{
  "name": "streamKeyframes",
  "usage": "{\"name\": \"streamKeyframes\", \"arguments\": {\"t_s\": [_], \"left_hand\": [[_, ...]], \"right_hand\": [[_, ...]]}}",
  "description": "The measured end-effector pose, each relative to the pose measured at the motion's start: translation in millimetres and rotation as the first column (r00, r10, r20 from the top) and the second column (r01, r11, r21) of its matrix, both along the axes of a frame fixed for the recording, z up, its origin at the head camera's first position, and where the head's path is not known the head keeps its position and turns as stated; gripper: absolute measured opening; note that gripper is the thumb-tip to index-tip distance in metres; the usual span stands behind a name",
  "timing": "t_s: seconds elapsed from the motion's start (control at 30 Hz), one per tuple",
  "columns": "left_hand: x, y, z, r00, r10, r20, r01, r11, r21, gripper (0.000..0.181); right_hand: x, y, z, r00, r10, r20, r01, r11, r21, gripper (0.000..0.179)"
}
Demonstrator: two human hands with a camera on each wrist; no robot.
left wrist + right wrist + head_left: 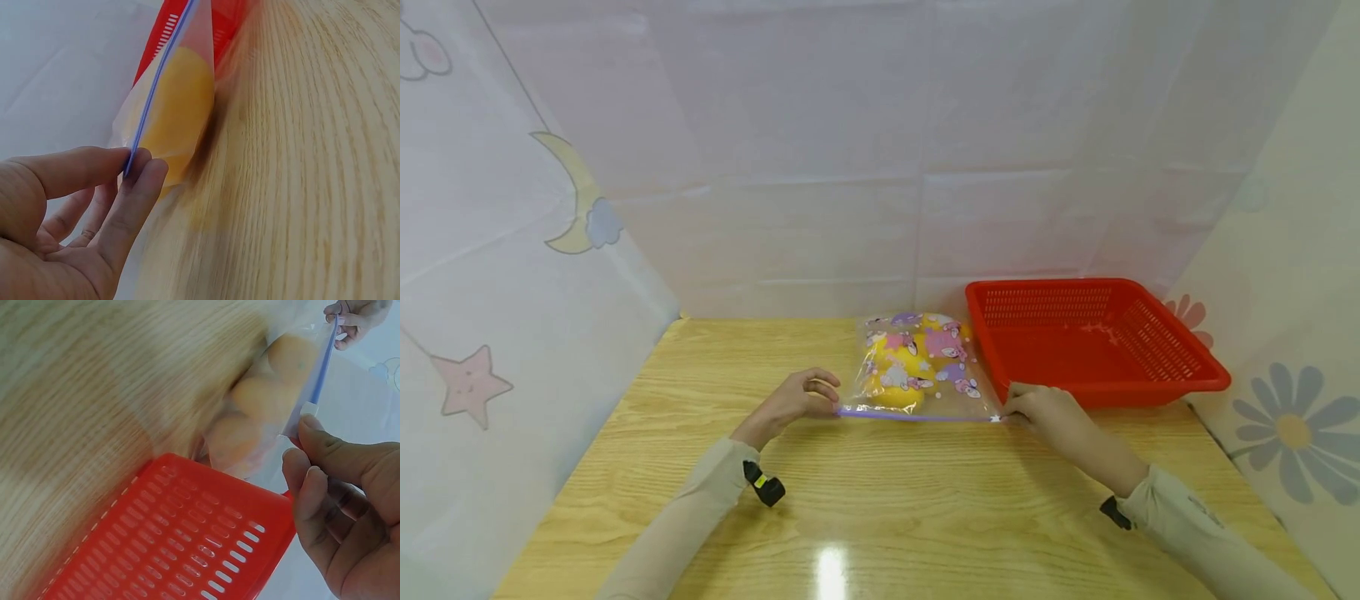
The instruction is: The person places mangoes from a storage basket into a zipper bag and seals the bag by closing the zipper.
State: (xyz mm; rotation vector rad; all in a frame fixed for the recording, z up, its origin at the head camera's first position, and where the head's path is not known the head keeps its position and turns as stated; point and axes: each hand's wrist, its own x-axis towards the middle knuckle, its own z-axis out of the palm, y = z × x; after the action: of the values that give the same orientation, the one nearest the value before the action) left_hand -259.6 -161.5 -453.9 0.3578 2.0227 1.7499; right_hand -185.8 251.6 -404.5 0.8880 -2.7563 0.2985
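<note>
A clear zip bag [958, 398] printed with pink and purple cartoon figures lies on the table, its purple zip strip [917, 417] facing the person. Several rounded yellow things [265, 397] show through the plastic. At the left end of the strip, my left hand [797, 397] pinches the bag's edge between thumb and fingers, as the left wrist view shows close up. My right hand [1063, 421] holds the opposite corner. There the thumb is at the white slider [309, 409], at the right end of the strip.
A red plastic basket [1097, 390] with slotted walls stands at the back right, close beside the bag and my right hand. Behind the wooden table [880, 508] hangs a pale sheet [805, 167], with printed sheets on both sides.
</note>
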Motion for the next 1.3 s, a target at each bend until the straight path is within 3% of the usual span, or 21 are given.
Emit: {"name": "streamKeyframes", "arguments": {"t_s": [0.5, 0.8, 1.3], "left_hand": [[-0.3, 3.8, -0.6, 0.996, -0.072, -0.054, 0.067, 0.993, -0.093, 0.046], [-1.4, 3.9, 0.0, 0.994, -0.097, -0.044, 0.091, 0.99, -0.109, 0.046], [0.3, 2.6, 1.3, 0.994, -0.105, -0.024, 0.101, 0.989, -0.11, 0.043]], "right_hand": [[3.0, 2, -6.3, 1.0, 0.021, 0.003, -0.021, 0.999, 0.046, 0.008], [4.4, 1, -6.8, 0.999, 0.026, 0.038, -0.028, 0.998, 0.049, 0.009], [4.3, -1, -8.6, 1.0, 0.014, 0.001, -0.014, 0.997, 0.071, 0.014]]}}
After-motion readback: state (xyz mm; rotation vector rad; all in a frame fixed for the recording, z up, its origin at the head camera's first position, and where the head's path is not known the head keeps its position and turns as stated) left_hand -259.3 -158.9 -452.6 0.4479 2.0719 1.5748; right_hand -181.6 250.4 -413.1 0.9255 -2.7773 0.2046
